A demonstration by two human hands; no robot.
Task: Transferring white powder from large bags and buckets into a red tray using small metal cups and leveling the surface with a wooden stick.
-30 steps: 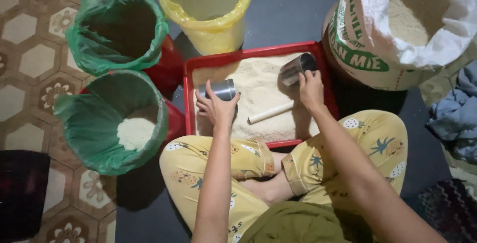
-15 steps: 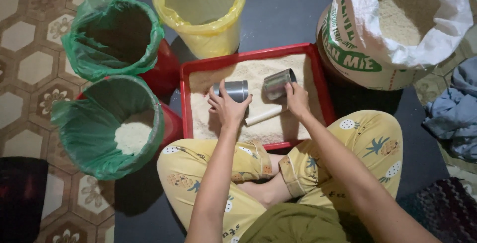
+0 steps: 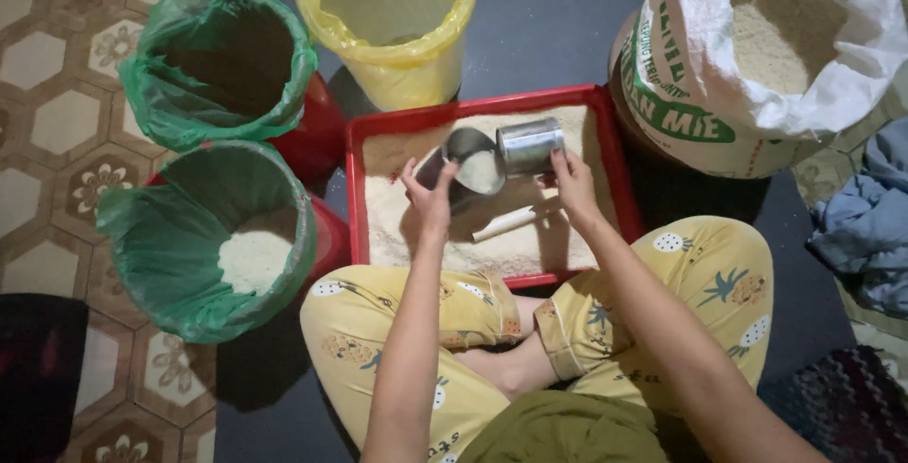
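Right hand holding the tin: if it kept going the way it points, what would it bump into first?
The right hand points toward the left hand's scoop. Its metal tin would probably meet that first; they look almost touching already, though depth is unclear.

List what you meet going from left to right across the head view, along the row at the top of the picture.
Empty green-lined round bin → yellow-lined plastic bin → large white woven sack of pale grain, its top rolled open.
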